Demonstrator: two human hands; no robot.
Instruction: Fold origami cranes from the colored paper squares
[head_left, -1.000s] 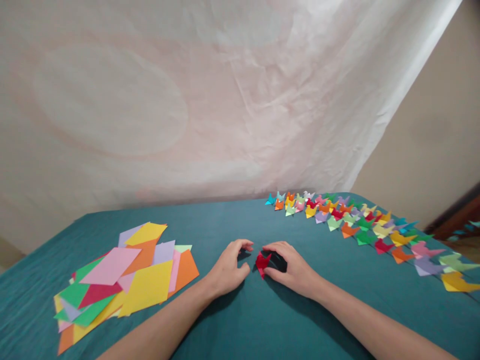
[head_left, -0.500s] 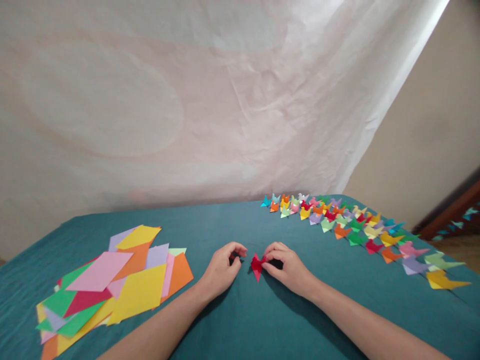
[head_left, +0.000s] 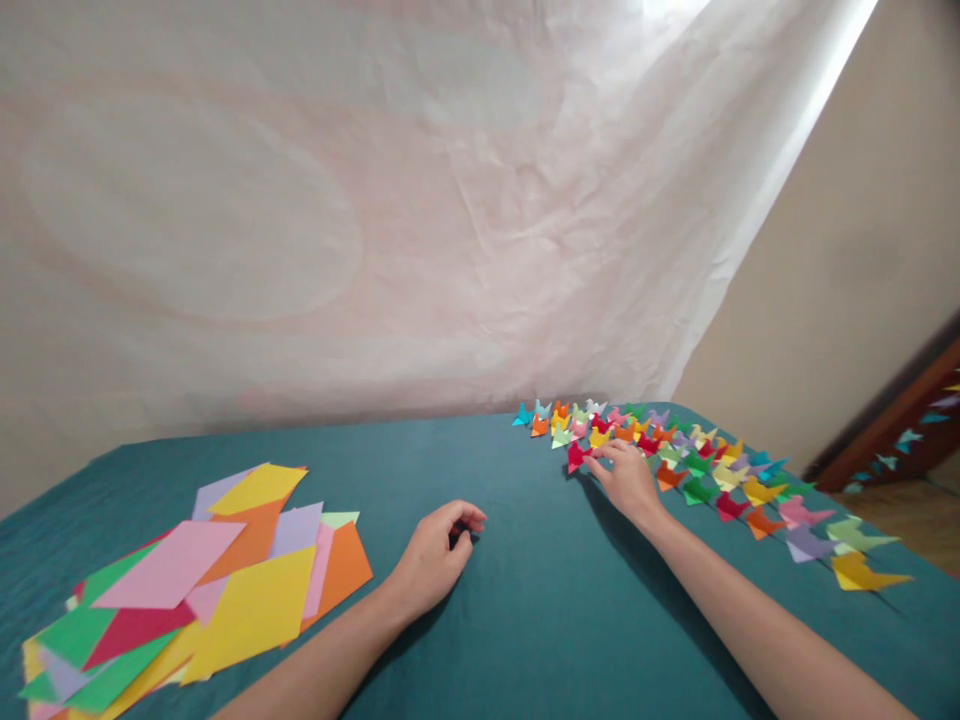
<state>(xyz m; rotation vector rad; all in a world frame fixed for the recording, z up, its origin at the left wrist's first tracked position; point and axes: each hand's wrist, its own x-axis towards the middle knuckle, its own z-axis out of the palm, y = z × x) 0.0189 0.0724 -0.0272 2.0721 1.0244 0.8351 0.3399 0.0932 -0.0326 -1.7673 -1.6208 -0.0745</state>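
A small red origami bird (head_left: 575,458) is pinched at its right side between the thumb and fingertips of my right hand (head_left: 628,482). It is at the near left edge of the group of folded paper birds (head_left: 697,491); whether it touches the cloth I cannot tell. My left hand (head_left: 439,555) rests on the table with its fingers loosely curled. A gap shows between its thumb and forefinger, and nothing is held there. My right hand hides part of the rows behind it.
Overlapping sheets of coloured paper (head_left: 255,610) lie in a pile at the left. A teal cloth (head_left: 517,620) covers the table. Behind hangs a pale curtain (head_left: 420,220). At the far right, a dark wooden surface (head_left: 907,430) mirrors several birds.
My right hand has carried the red origami bird from the table's middle away and to the right, up to the other birds. My left hand has stayed nearly in place. The view has shifted slightly.
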